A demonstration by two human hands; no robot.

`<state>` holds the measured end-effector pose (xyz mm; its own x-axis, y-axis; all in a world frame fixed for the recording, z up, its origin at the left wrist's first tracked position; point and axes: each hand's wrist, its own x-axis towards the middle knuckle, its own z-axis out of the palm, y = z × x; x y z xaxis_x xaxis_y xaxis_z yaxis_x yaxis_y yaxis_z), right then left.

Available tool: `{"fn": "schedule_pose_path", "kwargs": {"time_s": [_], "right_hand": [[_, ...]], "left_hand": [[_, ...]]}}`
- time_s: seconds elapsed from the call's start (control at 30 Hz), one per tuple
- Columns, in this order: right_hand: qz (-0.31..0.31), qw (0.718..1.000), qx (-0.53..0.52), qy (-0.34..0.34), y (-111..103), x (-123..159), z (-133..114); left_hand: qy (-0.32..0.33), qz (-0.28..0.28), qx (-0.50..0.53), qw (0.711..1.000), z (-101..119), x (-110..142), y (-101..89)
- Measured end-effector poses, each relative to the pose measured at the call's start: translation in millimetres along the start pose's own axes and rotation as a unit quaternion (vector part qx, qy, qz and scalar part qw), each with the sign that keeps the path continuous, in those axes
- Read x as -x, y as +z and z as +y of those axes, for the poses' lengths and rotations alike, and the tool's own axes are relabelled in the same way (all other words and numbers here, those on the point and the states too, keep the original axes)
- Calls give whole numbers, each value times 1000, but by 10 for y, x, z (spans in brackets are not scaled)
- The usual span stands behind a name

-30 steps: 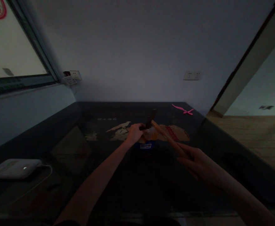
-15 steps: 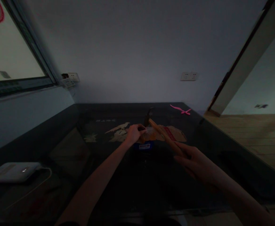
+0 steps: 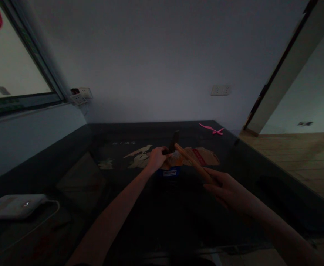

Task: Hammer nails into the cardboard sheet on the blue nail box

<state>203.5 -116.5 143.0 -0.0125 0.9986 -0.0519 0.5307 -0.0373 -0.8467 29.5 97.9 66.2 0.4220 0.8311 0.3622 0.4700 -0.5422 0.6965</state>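
My right hand (image 3: 223, 186) is wrapped round the wooden handle of a hammer (image 3: 191, 159). Its dark head (image 3: 174, 140) is at the far end, just beyond my left fingertips. My left hand (image 3: 157, 159) is closed in a pinch beside the hammer head; whatever lies between its fingers is too small and dark to make out. Directly below the head is a see-through, orange-tinted thing (image 3: 176, 159), partly hidden by the handle and my left hand. It rests on or behind a small blue box (image 3: 170, 172) with a white and red label.
Flattened brown paper or cardboard with a red stripe (image 3: 206, 156) lies right of the box. A pink ribbon (image 3: 212, 129) is at the dark table's (image 3: 151, 210) back right. A white power bank (image 3: 14, 207) with a cable sits front left. Sockets (image 3: 220, 90) are on the wall.
The hammer head has come down slightly and tilted, closer to my left fingers. My left hand keeps its place, and the view has shifted a little.
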Motion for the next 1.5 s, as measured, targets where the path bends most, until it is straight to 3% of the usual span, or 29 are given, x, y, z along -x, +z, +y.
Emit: {"fn": "schedule_pose_path", "kwargs": {"time_s": [0.27, 0.67, 0.87, 1.03, 1.5], "right_hand": [[32, 999, 29, -14, -18, -27, 18], [-22, 999, -13, 38, 29, -23, 43], [7, 999, -20, 26, 47, -59, 67], [-3, 1000, 10, 20, 34, -45, 6], [17, 997, -66, 30, 108, 7, 29]], "left_hand": [[-10, -2, -9, 1000, 22, -2, -1], [-15, -7, -5, 1000, -35, -15, 24], [-3, -8, 9, 1000, 6, 6, -7], [-15, 0, -23, 1000, 13, 2, -17], [-1, -9, -12, 1000, -24, -15, 6]]}}
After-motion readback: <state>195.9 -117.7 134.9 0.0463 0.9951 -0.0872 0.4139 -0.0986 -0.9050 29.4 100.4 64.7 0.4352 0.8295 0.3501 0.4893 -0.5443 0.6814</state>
